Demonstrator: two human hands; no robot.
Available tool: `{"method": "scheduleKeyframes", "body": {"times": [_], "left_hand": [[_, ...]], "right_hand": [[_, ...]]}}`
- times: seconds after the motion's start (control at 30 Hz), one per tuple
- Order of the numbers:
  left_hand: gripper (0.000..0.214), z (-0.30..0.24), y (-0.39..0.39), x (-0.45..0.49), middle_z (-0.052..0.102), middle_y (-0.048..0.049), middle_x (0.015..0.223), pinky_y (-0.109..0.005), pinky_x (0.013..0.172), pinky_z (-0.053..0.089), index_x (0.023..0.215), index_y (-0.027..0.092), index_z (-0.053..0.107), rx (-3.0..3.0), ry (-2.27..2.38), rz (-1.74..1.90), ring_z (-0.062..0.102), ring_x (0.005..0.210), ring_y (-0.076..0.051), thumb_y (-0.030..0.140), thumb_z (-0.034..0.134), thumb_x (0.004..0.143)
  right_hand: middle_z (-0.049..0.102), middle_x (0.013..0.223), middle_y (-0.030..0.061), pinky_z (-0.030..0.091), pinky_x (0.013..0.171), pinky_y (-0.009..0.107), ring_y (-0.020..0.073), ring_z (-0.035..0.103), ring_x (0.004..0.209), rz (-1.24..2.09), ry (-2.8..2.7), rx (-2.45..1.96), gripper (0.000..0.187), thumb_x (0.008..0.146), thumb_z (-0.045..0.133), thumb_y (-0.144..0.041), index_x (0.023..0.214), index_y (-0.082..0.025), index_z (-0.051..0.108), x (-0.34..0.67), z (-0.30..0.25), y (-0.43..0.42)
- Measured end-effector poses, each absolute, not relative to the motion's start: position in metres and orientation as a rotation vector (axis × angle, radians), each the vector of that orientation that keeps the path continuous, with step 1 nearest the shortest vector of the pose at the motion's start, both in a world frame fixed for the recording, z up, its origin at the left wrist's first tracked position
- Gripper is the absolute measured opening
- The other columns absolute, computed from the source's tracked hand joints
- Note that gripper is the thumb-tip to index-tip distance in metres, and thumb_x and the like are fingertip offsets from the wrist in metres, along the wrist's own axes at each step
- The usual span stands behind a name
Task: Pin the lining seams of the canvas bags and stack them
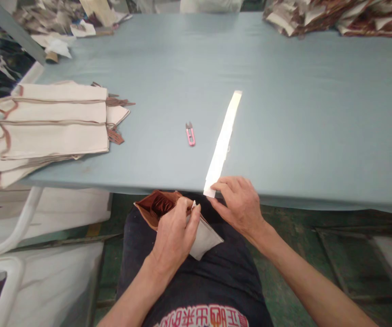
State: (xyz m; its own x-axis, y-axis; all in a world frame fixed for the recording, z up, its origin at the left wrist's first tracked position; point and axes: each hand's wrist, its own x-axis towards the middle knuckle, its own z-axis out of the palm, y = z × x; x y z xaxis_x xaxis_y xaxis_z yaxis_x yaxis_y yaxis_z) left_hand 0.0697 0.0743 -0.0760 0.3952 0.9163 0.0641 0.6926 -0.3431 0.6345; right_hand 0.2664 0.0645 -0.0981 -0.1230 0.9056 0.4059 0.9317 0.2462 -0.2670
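Below the near edge of the blue-grey table (284,113), on the person's lap, the left hand (173,236) pinches a folded cloth piece (204,238) with a rust-brown lining; the right hand (238,202), fingers loosely spread, presses the near end of a white strip (223,141) at the table edge; red writing on the shirt (202,318) is cut off, unreadable; pink thread snips (190,134) lie left of the strip; a stack of cream pieces (52,127) sits farther left.

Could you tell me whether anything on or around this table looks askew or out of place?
The white strip lies slanted, its near end past the table edge under the right hand. The cream stack is fanned unevenly. The left hand holds a pouch.
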Motion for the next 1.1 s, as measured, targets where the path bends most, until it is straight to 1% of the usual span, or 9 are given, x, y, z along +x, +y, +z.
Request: {"method": "scheduleKeyframes", "body": {"times": [0.1,0.23,0.5,0.6,0.73,0.8,0.87,1.0,1.1], "left_hand": [[0.007,-0.079,0.077,0.072,0.074,-0.0036,0.087,-0.027,0.067,0.054,0.101,0.021,0.054,2.047,1.407,0.590,0.076,0.076,-0.019,0.028,0.054,0.101],[0.020,-0.080,0.078,0.075,0.075,-0.0047,0.093,-0.029,0.073,0.057,0.120,0.019,0.056,2.088,1.408,0.620,0.076,0.080,-0.020,0.023,0.053,0.100],[0.036,-0.083,0.091,0.084,0.080,-0.0091,0.106,-0.029,0.078,0.061,0.139,0.018,0.055,2.372,1.153,0.479,0.079,0.091,-0.022,0.021,0.048,0.103],[0.034,-0.084,0.096,0.088,0.080,-0.0109,0.104,-0.032,0.078,0.062,0.136,0.017,0.058,2.451,1.170,0.364,0.079,0.090,-0.024,0.020,0.048,0.103],[0.028,-0.084,0.100,0.091,0.080,-0.0107,0.102,-0.033,0.075,0.062,0.128,0.018,0.060,2.465,1.197,0.258,0.079,0.089,-0.025,0.023,0.047,0.104],[0.026,-0.082,0.101,0.092,0.080,-0.0104,0.101,-0.034,0.073,0.062,0.126,0.018,0.061,2.463,1.188,0.206,0.079,0.088,-0.026,0.024,0.047,0.104],[0.030,-0.081,0.103,0.092,0.080,-0.0102,0.098,-0.035,0.073,0.063,0.132,0.017,0.057,2.449,1.174,0.182,0.079,0.087,-0.027,0.025,0.047,0.104],[0.054,-0.080,0.109,0.094,0.079,-0.0142,0.109,-0.040,0.078,0.064,0.155,0.014,0.035,2.451,1.108,0.137,0.079,0.094,-0.029,0.025,0.049,0.104],[0.053,-0.078,0.115,0.096,0.080,-0.0136,0.103,-0.043,0.083,0.064,0.155,0.015,0.039,2.492,1.086,0.039,0.079,0.094,-0.030,0.023,0.050,0.104]], "right_hand": [[0.074,0.096,0.0074,0.038,0.080,0.038,0.0250,0.056,0.087,-0.043,-2.038,-1.670,0.012,0.100,0.062,-0.026,0.093,-0.021,0.070,0.267,-0.094,0.068],[0.074,0.090,0.0066,0.038,0.079,0.038,0.0237,0.056,0.084,-0.004,-1.991,-1.690,0.024,0.103,0.054,-0.021,0.084,-0.021,0.068,0.267,-0.088,0.073],[0.073,0.087,0.0063,0.036,0.080,0.038,0.0238,0.059,0.085,0.242,-1.815,-1.708,0.023,0.101,0.055,-0.023,0.080,-0.021,0.064,0.267,-0.085,0.075],[0.072,0.083,0.0066,0.038,0.079,0.036,0.0234,0.062,0.083,0.324,-1.676,-1.746,0.023,0.098,0.052,-0.024,0.078,-0.022,0.062,0.269,-0.084,0.078],[0.074,0.086,0.0057,0.043,0.075,0.032,0.0210,0.066,0.079,0.389,-1.533,-1.809,0.019,0.098,0.048,-0.029,0.089,-0.022,0.063,0.274,-0.082,0.088],[0.072,0.076,0.0028,0.042,0.069,0.030,0.0196,0.064,0.070,0.441,-1.472,-1.845,0.022,0.098,0.048,-0.034,0.087,-0.022,0.062,0.277,-0.080,0.094],[0.068,0.067,0.0003,0.041,0.063,0.029,0.0184,0.062,0.063,0.500,-1.434,-1.873,0.024,0.096,0.049,-0.038,0.083,-0.023,0.060,0.280,-0.078,0.100],[0.068,0.064,-0.0007,0.041,0.059,0.028,0.0175,0.062,0.059,0.606,-1.378,-1.895,0.026,0.093,0.050,-0.042,0.079,-0.023,0.059,0.284,-0.075,0.109],[0.067,0.061,-0.0005,0.042,0.058,0.028,0.0171,0.060,0.056,0.662,-1.325,-1.893,0.027,0.090,0.053,-0.045,0.078,-0.022,0.060,0.287,-0.073,0.113]]}}
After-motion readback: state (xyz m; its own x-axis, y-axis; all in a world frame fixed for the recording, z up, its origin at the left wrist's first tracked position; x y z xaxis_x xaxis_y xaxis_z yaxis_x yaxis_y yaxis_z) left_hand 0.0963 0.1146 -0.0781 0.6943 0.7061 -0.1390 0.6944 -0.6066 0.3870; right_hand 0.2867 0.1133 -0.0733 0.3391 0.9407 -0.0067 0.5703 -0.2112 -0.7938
